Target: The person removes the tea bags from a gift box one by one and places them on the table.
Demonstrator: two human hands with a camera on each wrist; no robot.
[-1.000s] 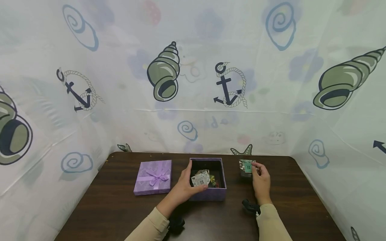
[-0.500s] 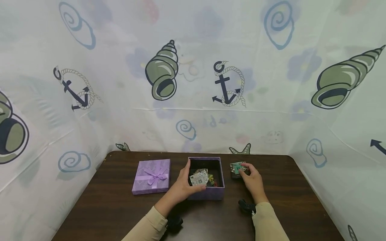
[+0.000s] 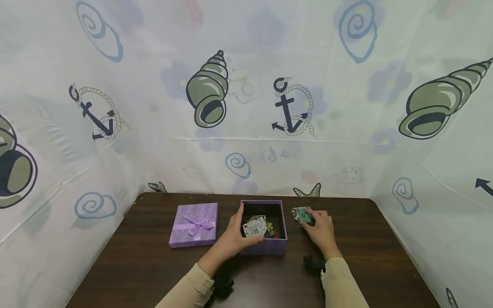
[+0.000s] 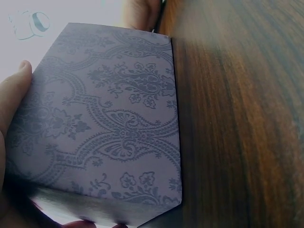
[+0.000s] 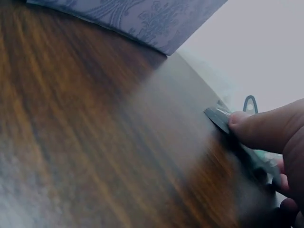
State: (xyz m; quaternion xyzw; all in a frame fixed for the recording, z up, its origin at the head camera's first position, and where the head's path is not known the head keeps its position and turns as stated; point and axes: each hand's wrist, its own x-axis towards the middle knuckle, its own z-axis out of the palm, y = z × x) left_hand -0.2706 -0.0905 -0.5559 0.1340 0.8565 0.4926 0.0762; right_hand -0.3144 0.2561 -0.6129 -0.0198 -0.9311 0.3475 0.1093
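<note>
The right hand (image 3: pixel 322 232) pinches a small green-and-white packet (image 3: pixel 302 214), right of the open purple patterned box (image 3: pixel 269 247) gripped by the left hand (image 3: pixel 236 236); the box's right wall separates it from pale printed packets (image 3: pixel 254 228) inside. Left lies a ribboned lilac lid (image 3: pixel 192 235).

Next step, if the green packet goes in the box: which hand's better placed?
Probably the right hand: it pinches the green packet just right of the open purple box, while the left hand holds the box.
</note>
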